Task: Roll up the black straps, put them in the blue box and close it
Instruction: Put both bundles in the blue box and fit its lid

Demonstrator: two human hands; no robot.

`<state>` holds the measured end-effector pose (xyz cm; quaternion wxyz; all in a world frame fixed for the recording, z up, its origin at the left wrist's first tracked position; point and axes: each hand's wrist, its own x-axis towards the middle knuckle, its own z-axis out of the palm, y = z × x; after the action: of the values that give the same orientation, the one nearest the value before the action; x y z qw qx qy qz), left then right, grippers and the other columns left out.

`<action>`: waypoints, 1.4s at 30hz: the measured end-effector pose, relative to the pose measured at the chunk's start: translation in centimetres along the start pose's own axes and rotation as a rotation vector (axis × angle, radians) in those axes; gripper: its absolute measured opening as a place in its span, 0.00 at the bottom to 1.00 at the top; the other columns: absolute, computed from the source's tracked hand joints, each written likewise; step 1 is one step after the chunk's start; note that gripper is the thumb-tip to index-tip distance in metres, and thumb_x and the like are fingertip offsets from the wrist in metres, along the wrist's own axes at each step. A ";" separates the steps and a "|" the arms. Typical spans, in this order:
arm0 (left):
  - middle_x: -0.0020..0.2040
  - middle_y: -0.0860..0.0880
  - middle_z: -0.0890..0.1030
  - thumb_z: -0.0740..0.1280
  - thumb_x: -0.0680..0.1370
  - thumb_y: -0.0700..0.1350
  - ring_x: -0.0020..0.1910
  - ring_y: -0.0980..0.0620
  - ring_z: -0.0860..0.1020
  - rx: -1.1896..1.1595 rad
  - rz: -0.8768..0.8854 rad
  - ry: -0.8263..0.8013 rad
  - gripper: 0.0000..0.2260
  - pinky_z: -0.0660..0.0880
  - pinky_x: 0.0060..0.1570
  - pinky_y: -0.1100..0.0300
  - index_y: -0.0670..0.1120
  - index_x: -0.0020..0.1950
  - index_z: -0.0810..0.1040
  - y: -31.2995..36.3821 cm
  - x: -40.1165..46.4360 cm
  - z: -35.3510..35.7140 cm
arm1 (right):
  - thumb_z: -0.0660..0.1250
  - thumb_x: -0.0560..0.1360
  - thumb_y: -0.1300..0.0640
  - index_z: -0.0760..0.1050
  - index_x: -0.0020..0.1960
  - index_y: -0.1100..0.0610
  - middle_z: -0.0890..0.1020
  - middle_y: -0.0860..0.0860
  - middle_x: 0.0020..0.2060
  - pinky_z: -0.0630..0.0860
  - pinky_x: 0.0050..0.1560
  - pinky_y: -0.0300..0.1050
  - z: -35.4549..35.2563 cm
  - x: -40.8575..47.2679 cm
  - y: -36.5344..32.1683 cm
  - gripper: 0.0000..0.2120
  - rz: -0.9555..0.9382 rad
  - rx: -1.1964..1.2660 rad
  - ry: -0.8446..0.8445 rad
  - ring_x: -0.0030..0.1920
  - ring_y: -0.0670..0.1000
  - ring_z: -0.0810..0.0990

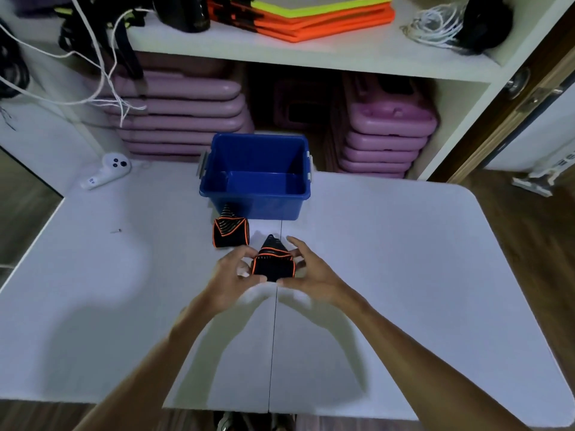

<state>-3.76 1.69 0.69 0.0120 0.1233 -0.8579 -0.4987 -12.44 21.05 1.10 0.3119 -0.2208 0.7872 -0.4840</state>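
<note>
An open blue box point(217, 185) stands on the white table point(404, 259), with nothing visible inside it and no lid in sight. Just in front of its left corner lies a rolled black strap with orange edging point(231, 233). A second black strap with orange edging point(273, 265) is a roll held between both hands, its loose tip pointing toward the box. My left hand point(231, 279) grips the roll's left side. On the roll's right side, my right hand point(311, 272) holds it with fingers spread.
A white controller point(105, 172) lies at the table's far left corner. Behind the table a white shelf holds stacked purple cases point(186, 119), orange and yellow mats point(311, 14), white cords and black gear. A tiny screw-like bit point(116, 231) sits left of centre.
</note>
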 end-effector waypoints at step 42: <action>0.74 0.49 0.68 0.54 0.78 0.59 0.72 0.52 0.67 0.142 0.195 0.136 0.27 0.65 0.70 0.58 0.50 0.75 0.63 -5.7 17.7 -13.8 | 0.75 0.68 0.53 0.60 0.67 0.46 0.69 0.57 0.60 0.73 0.59 0.62 0.5 27.2 -9.2 0.34 0.209 -0.591 0.243 0.62 0.63 0.71</action>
<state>-17.83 -16.72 0.96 0.1097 0.0733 -0.8962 -0.4236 -30.88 -0.95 1.70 0.1860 -0.1606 0.9434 -0.2228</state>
